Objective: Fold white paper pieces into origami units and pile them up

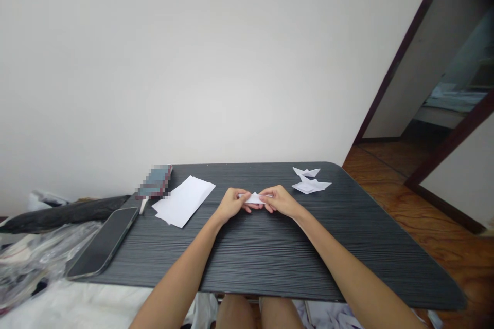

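Observation:
A small folded paper boat [254, 198] is held between both hands over the middle of the dark table. My left hand [233, 202] pinches its left end, thumb on top and fingers beneath. The right end is gripped the same way by my right hand [279, 199]. The fingers hide both ends of the paper; a low peak shows at its centre. To the right lie two finished-looking white paper boats, a nearer one [312, 185] and a farther one [306, 171], close together.
White paper sheets [185, 200] lie left of my hands. Beyond them is a blurred-out booklet-like item [155, 181] with a white stick-like thing [143, 206] near it. A phone [104, 242] rests at the left edge of the black table [270, 262]. A white wall stands behind.

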